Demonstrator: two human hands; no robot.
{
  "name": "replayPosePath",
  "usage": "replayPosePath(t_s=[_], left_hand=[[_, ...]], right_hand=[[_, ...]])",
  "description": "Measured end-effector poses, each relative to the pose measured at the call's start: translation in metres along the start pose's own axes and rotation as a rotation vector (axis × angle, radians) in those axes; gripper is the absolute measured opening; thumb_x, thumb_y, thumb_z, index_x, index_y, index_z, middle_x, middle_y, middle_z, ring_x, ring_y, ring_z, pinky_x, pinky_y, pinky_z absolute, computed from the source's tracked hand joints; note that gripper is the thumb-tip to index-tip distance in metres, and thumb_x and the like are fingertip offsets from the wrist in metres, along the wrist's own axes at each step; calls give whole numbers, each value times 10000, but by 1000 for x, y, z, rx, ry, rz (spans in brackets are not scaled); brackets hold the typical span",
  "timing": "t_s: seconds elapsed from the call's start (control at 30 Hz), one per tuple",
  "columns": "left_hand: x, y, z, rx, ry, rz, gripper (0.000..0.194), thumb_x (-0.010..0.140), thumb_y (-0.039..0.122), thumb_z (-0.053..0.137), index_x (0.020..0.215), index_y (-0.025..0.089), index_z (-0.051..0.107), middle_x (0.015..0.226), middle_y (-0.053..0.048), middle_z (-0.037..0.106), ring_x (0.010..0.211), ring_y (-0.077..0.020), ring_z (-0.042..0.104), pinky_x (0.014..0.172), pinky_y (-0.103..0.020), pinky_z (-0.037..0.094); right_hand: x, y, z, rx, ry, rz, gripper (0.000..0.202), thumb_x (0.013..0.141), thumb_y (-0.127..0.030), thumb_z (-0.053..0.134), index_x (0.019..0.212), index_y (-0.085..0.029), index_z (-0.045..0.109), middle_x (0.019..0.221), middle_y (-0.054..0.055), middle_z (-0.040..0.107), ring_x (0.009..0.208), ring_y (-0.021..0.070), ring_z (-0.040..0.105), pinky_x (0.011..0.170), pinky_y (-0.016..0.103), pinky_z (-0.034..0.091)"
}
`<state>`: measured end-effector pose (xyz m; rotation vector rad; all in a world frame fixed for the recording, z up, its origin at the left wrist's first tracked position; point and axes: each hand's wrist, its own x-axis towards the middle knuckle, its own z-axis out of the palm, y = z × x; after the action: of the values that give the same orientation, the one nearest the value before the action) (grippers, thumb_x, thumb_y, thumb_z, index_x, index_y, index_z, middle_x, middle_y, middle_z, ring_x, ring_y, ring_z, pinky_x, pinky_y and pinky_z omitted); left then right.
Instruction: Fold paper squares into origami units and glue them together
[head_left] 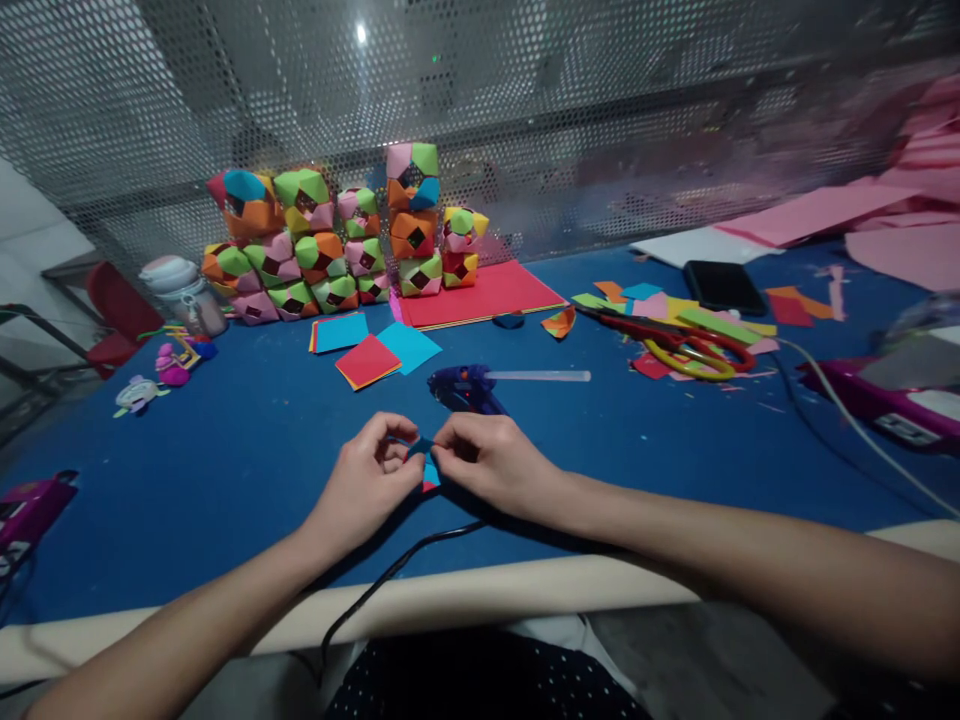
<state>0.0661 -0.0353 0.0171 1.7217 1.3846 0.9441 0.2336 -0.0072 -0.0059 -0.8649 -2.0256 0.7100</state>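
Near the front middle of the blue table, my left hand (375, 478) pinches the left side of a small folded blue and red paper piece (430, 470). The fingertips of my right hand (484, 462) grip the same piece from the right, so both hands meet around it and hide part of it. Just beyond my right hand lies a dark blue glue gun (463, 385) with a clear glue stick (544, 376) pointing right. Farther back are blue squares (405, 346) and a red square (370, 361) of paper.
Stacked folded-paper blocks (319, 256) stand at the back left, beside red sheets (480, 295). Scissors (694, 355) lie among paper scraps at the right, near a black phone (724, 287). A black cable (405, 560) crosses the padded front edge (525, 590).
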Motion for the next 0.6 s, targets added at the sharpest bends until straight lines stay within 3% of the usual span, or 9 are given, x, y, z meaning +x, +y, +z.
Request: replayPosePath(t_s=[0.1, 0.27, 0.4, 0.53, 0.6], left_hand=[[0, 0, -1, 110, 9, 51, 74, 765, 220, 529, 770, 165, 578, 641, 38, 495, 597, -90, 424, 572, -214, 354], [2, 0, -4, 73, 123, -34, 123, 766, 281, 544, 727, 164, 554, 581, 49, 449, 542, -85, 379, 498, -201, 302], [2, 4, -4, -20, 135, -103, 97, 742, 261, 559, 751, 164, 556, 564, 59, 418, 513, -74, 342, 477, -192, 273], [2, 7, -3, -76, 60, -137, 139, 724, 246, 575, 836, 166, 598, 525, 74, 363, 484, -70, 309, 456, -190, 239], [4, 6, -3, -95, 32, -142, 130, 720, 235, 574, 818, 164, 619, 536, 61, 406, 491, -72, 336, 459, -193, 256]], right_hand=[[-1, -2, -3, -42, -24, -99, 153, 825, -169, 494, 732, -133, 609, 672, 23, 589, 607, 103, 517, 575, 236, 406], [1, -8, -8, 55, -62, 43, 237, 880, -270, 457, 984, -133, 619, 772, 36, 631, 640, 105, 552, 587, 233, 428], [1, -5, -3, 53, -58, 81, 166, 846, -233, 496, 847, -130, 626, 662, 1, 596, 574, 91, 509, 533, 212, 391], [1, -3, 0, 49, -57, 114, 157, 841, -196, 484, 786, -135, 617, 575, -24, 557, 521, 83, 479, 502, 208, 364], [2, -5, -3, 31, -84, 118, 169, 853, -212, 478, 803, -135, 620, 602, -10, 581, 546, 92, 504, 523, 217, 380]])
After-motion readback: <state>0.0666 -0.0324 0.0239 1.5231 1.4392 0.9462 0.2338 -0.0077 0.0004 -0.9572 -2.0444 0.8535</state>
